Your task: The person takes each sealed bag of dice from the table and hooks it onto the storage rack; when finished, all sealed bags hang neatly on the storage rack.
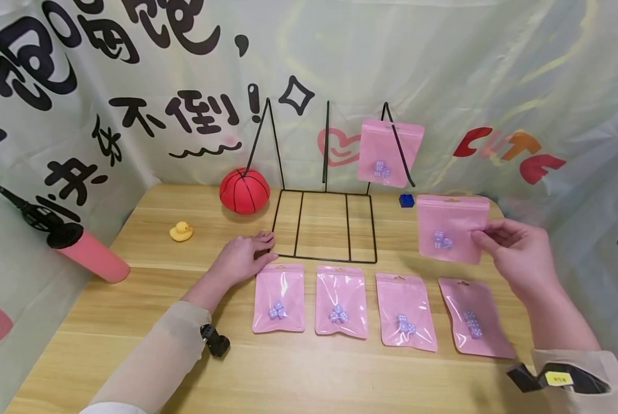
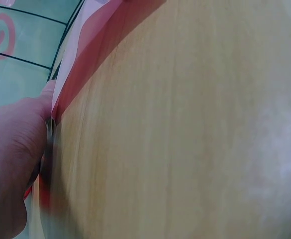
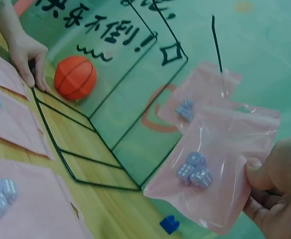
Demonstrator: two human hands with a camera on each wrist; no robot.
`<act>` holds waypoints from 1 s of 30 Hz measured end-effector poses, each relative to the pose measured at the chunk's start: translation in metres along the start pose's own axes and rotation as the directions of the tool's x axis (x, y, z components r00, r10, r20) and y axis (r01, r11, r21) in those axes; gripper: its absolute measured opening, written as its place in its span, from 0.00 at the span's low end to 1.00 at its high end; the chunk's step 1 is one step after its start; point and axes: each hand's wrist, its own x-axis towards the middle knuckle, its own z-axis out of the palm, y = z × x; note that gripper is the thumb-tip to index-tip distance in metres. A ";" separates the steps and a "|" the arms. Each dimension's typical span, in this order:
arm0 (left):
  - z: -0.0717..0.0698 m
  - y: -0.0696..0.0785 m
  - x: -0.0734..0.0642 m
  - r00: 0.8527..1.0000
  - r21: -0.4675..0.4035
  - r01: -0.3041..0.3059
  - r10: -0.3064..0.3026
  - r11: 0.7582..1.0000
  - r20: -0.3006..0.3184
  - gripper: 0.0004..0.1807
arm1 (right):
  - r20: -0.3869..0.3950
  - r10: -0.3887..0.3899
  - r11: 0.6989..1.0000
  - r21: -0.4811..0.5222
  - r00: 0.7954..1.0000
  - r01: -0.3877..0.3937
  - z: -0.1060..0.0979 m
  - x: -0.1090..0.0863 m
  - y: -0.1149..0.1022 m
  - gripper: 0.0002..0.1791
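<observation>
My right hand (image 1: 523,253) pinches the right edge of a pink zip bag (image 1: 449,215) between thumb and fingers, raised above the table. Small purple dice (image 3: 194,172) show through its front. At the front left corner of a black wire display rack (image 1: 323,259), my left hand (image 1: 241,256) holds the frame with thumb and fingers. Another pink bag (image 1: 391,144) with dice hangs on the rack's right hook. Several more pink bags (image 1: 340,293) lie in a row before the rack, the leftmost bag (image 1: 280,287) close by my left thumb.
A red toy basketball (image 1: 244,192) touches the rack's left hook in the head view. Left of it sit a yellow rubber duck (image 1: 181,231) and a pink bottle (image 1: 93,256) with a black top. A blue brick (image 1: 406,200) lies right of the rack. A printed cloth (image 1: 184,75) hangs behind.
</observation>
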 end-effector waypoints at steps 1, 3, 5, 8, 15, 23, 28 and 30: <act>0.000 0.000 0.000 1.000 0.000 -0.002 0.002 1.000 -0.002 0.28 | -0.004 -0.027 1.000 0.016 1.000 0.027 0.001 -0.001 -0.003 0.11; 0.000 0.000 0.000 1.000 0.001 -0.004 0.004 1.000 -0.003 0.28 | -0.011 -0.081 0.996 0.046 0.997 0.082 0.005 -0.004 -0.009 0.08; 0.000 0.000 0.000 1.000 0.000 -0.007 0.007 1.000 -0.003 0.28 | -0.005 -0.127 0.989 0.070 0.992 0.127 0.009 -0.007 -0.015 0.07; 0.000 -0.001 -0.001 1.000 -0.001 -0.009 0.009 1.000 -0.009 0.28 | 0.004 -0.185 0.980 0.081 0.983 0.184 0.017 -0.010 -0.024 0.06; 0.001 -0.001 0.000 1.000 -0.005 -0.022 0.022 1.000 -0.015 0.27 | 0.007 -0.238 0.959 0.163 0.971 0.234 0.030 -0.017 -0.043 0.06; 0.002 -0.001 -0.001 1.000 -0.015 -0.015 0.014 1.000 -0.013 0.27 | -0.021 -0.298 0.887 0.362 0.954 0.286 0.042 -0.019 -0.060 0.06; 0.002 -0.002 0.000 1.000 -0.015 -0.014 0.013 1.000 -0.016 0.27 | -0.043 -0.299 0.854 0.433 0.953 0.287 0.050 -0.014 -0.065 0.06; 0.002 -0.002 0.000 1.000 -0.017 -0.012 0.012 1.000 -0.015 0.27 | -0.040 -0.291 0.845 0.457 0.956 0.277 0.054 -0.012 -0.066 0.05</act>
